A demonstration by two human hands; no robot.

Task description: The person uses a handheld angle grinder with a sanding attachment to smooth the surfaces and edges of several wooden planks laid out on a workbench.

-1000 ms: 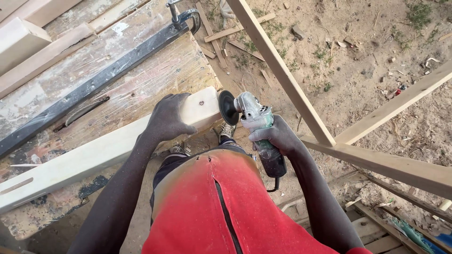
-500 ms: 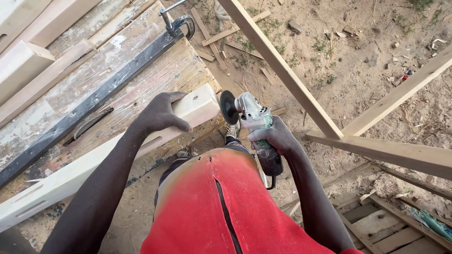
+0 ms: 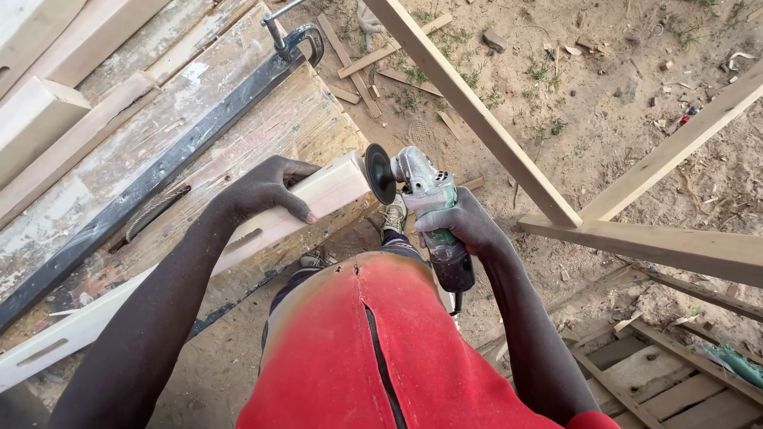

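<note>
Pale wood is what I see first in the head view: a long light beam (image 3: 238,238) lies across the worn workbench (image 3: 262,127), and its cut end sticks out past the bench edge toward the person. I see the left hand (image 3: 266,191) wrapped over the top of the beam, fingers curled down the near side, close behind the end. The right hand (image 3: 465,226) is closed tight around the body of a green and grey angle grinder (image 3: 429,214), and its dark disc (image 3: 380,173) stands against the end face of the beam; I cannot tell if it really touches or is just beside. My worry is the short gap between disc and left fingers: if the disc catches a corner of the wood, I think the grinder can jump sideways toward that hand. The beam is held only by the hand, while the black bar clamp (image 3: 167,167) lies apart on the bench, so the wood could turn or slide under pressure. The red shirt (image 3: 373,349) hangs near the tool, and loose cloth could be pulled in. The slanted wooden frame (image 3: 509,151) on the right may also limit the elbow.
</note>
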